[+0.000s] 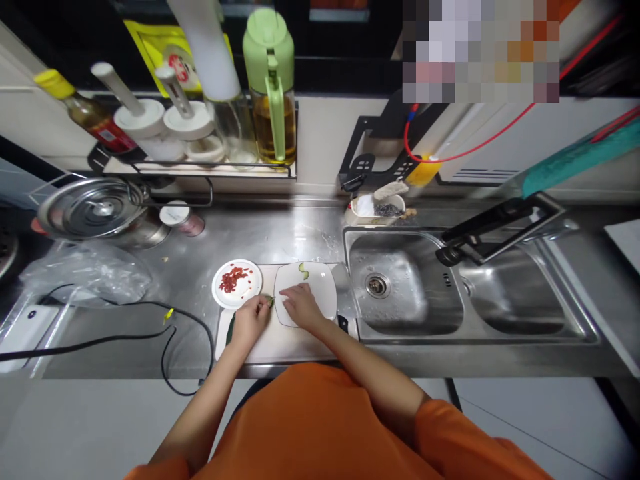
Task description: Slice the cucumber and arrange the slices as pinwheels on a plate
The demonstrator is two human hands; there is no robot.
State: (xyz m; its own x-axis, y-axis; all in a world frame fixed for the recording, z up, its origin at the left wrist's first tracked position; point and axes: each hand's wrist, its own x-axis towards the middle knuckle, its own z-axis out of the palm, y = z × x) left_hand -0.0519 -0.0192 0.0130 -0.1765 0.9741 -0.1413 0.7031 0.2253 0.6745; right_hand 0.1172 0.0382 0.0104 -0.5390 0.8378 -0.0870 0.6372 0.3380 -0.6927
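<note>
Orange cloth shirt (310, 427) sits closest to me. My left grip (251, 320) pinches a small green piece (269, 301) by the left edge of the white square plate (324, 292). My right grip (303, 308) is loose over it; thin pale-green slices (305, 274) lie near its back edge.

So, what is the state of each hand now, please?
Left hand: closed on a small green piece.
Right hand: open over the square plate.

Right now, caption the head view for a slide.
Left hand pinching small green piece, right hand over square white plate; round white plate of red pieces alongside.
</note>
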